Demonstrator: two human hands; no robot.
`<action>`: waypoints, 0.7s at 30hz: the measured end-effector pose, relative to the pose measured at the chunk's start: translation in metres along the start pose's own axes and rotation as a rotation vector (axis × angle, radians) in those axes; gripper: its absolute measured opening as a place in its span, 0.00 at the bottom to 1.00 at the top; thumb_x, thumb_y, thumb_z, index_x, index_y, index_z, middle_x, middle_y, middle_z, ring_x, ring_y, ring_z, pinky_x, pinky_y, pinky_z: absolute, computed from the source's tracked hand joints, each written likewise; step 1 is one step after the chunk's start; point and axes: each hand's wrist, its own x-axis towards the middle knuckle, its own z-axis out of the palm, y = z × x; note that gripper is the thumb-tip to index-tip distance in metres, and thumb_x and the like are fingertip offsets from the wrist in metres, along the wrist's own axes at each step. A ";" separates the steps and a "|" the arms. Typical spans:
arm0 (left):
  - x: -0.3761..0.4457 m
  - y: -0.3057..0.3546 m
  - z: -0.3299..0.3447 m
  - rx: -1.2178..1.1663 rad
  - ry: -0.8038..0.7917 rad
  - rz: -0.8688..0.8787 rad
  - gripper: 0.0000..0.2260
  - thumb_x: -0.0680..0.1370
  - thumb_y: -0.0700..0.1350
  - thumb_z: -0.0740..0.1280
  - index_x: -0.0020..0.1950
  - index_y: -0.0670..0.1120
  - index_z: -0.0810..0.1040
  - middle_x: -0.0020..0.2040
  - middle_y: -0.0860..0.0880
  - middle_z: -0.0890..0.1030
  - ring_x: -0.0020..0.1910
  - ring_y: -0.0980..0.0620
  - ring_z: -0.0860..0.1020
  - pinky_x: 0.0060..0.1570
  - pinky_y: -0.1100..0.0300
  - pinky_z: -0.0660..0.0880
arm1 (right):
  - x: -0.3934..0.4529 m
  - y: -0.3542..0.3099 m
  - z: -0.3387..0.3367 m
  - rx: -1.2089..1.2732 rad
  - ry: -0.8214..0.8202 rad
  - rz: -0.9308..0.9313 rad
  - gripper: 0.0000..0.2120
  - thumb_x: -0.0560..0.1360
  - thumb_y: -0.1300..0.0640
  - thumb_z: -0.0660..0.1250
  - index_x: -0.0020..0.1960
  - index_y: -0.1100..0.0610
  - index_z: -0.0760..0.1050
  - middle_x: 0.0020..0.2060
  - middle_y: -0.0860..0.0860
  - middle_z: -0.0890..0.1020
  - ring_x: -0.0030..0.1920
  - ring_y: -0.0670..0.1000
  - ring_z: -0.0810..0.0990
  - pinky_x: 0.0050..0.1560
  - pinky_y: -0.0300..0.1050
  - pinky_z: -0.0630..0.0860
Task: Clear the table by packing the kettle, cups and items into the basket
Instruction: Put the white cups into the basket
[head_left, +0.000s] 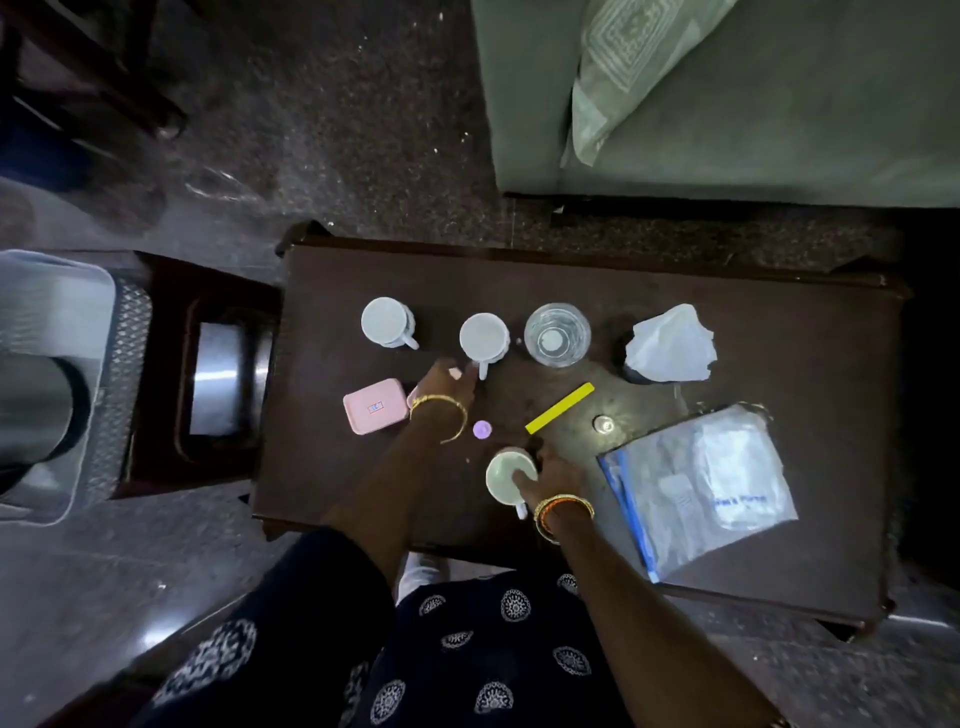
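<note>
On the dark wooden table (727, 291) stand two white cups at the back, one at the left (387, 322) and one in the middle (483, 338). My left hand (447, 382) reaches to the handle of the middle cup, fingertips touching it. My right hand (545, 473) grips a third white cup (501, 475) near the front edge, fingers inside its rim. The white basket (119, 364) sits at the far left on a stool, with the steel kettle (36, 405) inside it.
Also on the table: a glass of water (557, 335), a crumpled white tissue (670, 345), a yellow strip (560, 408), a pink box (375, 413), a purple cap (482, 429), a small round metal piece (603, 425), a clear zip bag (698, 488). A green sofa (779, 130) stands behind.
</note>
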 end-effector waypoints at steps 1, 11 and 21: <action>0.009 0.002 0.003 0.006 -0.053 -0.012 0.19 0.78 0.54 0.60 0.54 0.39 0.79 0.52 0.38 0.83 0.54 0.40 0.81 0.53 0.55 0.75 | 0.000 -0.001 0.004 0.005 0.006 0.026 0.22 0.73 0.54 0.66 0.65 0.58 0.69 0.57 0.61 0.80 0.58 0.62 0.77 0.58 0.52 0.74; 0.044 0.008 0.025 -0.440 -0.327 -0.250 0.20 0.79 0.51 0.58 0.31 0.44 0.74 0.14 0.52 0.73 0.15 0.56 0.69 0.26 0.63 0.63 | -0.010 -0.010 0.027 -0.032 0.233 0.138 0.19 0.77 0.61 0.57 0.67 0.58 0.69 0.58 0.63 0.79 0.58 0.64 0.76 0.57 0.52 0.72; -0.005 -0.005 -0.057 -0.499 -0.288 -0.131 0.16 0.79 0.48 0.54 0.55 0.39 0.74 0.41 0.41 0.78 0.37 0.43 0.77 0.36 0.57 0.73 | -0.066 -0.067 0.009 0.128 0.528 -0.036 0.17 0.72 0.60 0.60 0.60 0.62 0.74 0.51 0.66 0.81 0.51 0.66 0.78 0.49 0.52 0.73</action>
